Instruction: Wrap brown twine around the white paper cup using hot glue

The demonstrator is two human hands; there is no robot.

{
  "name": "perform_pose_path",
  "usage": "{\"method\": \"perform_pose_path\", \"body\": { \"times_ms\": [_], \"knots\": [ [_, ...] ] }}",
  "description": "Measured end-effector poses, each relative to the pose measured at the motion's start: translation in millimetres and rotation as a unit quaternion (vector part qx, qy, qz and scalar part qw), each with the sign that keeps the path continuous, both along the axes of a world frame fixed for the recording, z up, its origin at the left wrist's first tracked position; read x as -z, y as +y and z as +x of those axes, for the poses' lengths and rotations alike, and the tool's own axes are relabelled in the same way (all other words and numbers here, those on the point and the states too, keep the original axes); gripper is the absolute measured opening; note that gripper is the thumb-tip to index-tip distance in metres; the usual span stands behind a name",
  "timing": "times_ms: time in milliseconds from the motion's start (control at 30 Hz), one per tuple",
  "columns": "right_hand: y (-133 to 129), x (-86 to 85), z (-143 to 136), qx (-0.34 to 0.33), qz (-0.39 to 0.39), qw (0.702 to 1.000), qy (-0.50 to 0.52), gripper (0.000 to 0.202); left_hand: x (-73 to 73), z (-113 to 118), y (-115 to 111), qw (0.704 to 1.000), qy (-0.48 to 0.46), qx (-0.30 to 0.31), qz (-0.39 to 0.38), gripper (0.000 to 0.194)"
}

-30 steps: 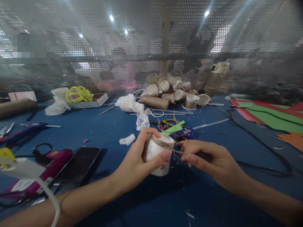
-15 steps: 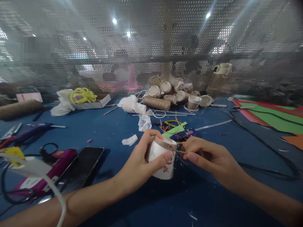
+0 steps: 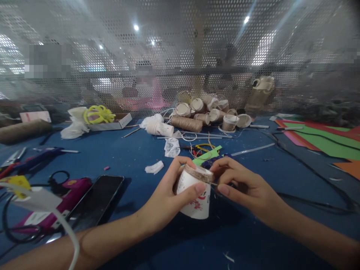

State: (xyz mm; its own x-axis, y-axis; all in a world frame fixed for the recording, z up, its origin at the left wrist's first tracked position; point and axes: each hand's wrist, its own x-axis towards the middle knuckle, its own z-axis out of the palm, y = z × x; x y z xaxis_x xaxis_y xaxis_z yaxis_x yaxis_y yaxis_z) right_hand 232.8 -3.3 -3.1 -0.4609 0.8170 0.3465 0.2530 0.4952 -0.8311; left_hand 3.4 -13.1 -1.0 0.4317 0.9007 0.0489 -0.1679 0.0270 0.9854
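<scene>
My left hand (image 3: 176,187) grips a white paper cup (image 3: 194,198) with red and black print, thumb on its near side and fingers round the far side. Brown twine (image 3: 199,174) is wound in a band just below the cup's rim. At the cup's right side, my right hand (image 3: 239,182) pinches the loose end of this twine between thumb and fingers, close to the wall of the cup. Behind the hands a blue glue gun (image 3: 210,162) lies partly hidden, beside a green paper strip (image 3: 206,155).
At the back stand several twine-wrapped cups (image 3: 215,114), a twine roll (image 3: 187,123) and stacked paper cups (image 3: 160,128). A phone (image 3: 97,198) and a magenta device (image 3: 75,187) lie left. Coloured paper sheets (image 3: 323,138) and a black cable (image 3: 309,165) are right.
My right hand has come closer to the cup, so less loose twine shows between them. The cup has shifted slightly right and down in my left hand.
</scene>
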Motion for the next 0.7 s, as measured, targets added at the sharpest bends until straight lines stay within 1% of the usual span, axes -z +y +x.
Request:
{"method": "perform_pose_path", "body": {
  "times_ms": [200, 400, 700],
  "knots": [
    [-1.5, -0.8, 0.5, -0.01, -0.012, 1.0, -0.001, 0.018, -1.1, 1.0, -0.6, 1.0, -0.019, 0.009, -0.004, 0.034],
    [-0.5, 0.4, 0.9, -0.016, -0.006, 1.0, -0.005, 0.018, -1.7, 1.1, -0.3, 1.0, -0.022, 0.014, -0.009, 0.034],
    [1.1, 1.1, 0.8, -0.035, -0.016, 0.999, -0.011, 0.019, 2.0, 0.4, 2.3, 0.999, -0.026, 0.014, -0.022, 0.036]
  ]
}}
